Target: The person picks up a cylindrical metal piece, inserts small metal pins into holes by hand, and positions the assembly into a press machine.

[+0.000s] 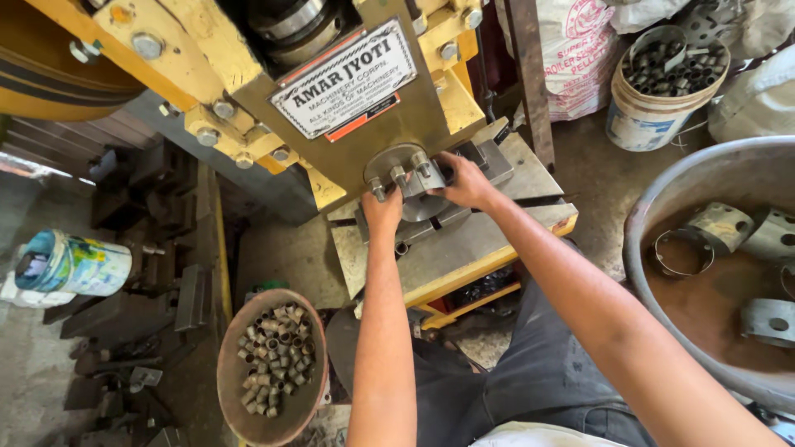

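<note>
Yellow press [248, 74]: left hand [383, 211], right hand [465, 184] both at die [431, 203]; grips hidden, cannot tell. Rusty bowl [236, 397] below.

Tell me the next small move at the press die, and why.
Probably draw both hands clear of the die. The left hand and right hand both rest at the die block, right under the yellow press head.

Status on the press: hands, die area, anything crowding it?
Left hand and right hand both at the die block under the yellow press; grip hidden. Rusty bowl of short tubes lower left. Nothing between the hands and the die.
</note>
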